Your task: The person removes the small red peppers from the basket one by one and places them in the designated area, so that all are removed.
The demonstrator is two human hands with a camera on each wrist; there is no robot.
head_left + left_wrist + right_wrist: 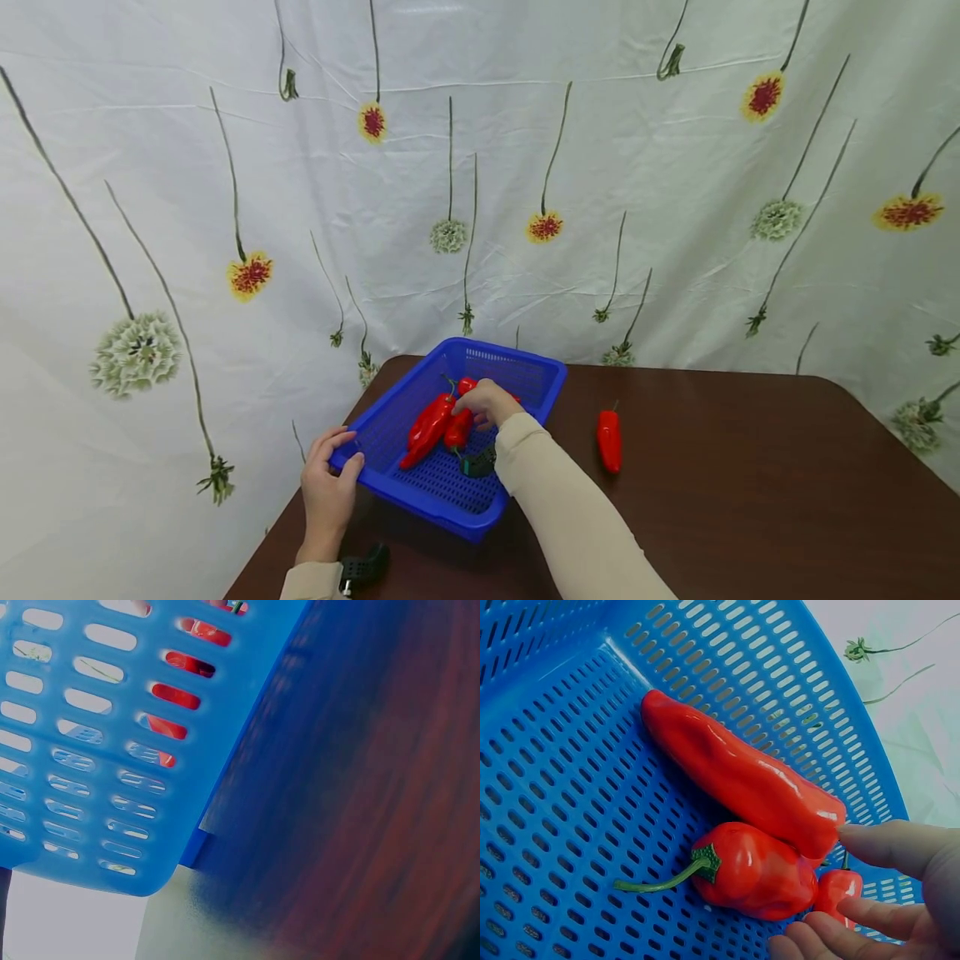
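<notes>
A blue perforated plastic basket (427, 497) stands on the table with several red peppers in it. My left hand (330, 487) grips the rim at its near-left corner, with the thumb over the edge. Inside the basket, my right hand (491, 403) reaches over the peppers, its fingers spread apart. In the right wrist view one fingertip touches the end of a long red pepper (735, 771). The lower fingers are beside a small red pepper (837, 892). A blocky red pepper (757, 874) with a green stem lies next to them. The left wrist view shows only the basket wall (225, 712), not the hand.
Another red pepper (610, 442) lies on the dark brown table (720, 467), right of the basket. A white flowered cloth (510, 275) hangs behind the table. Black straps (365, 567) sit at both wrists.
</notes>
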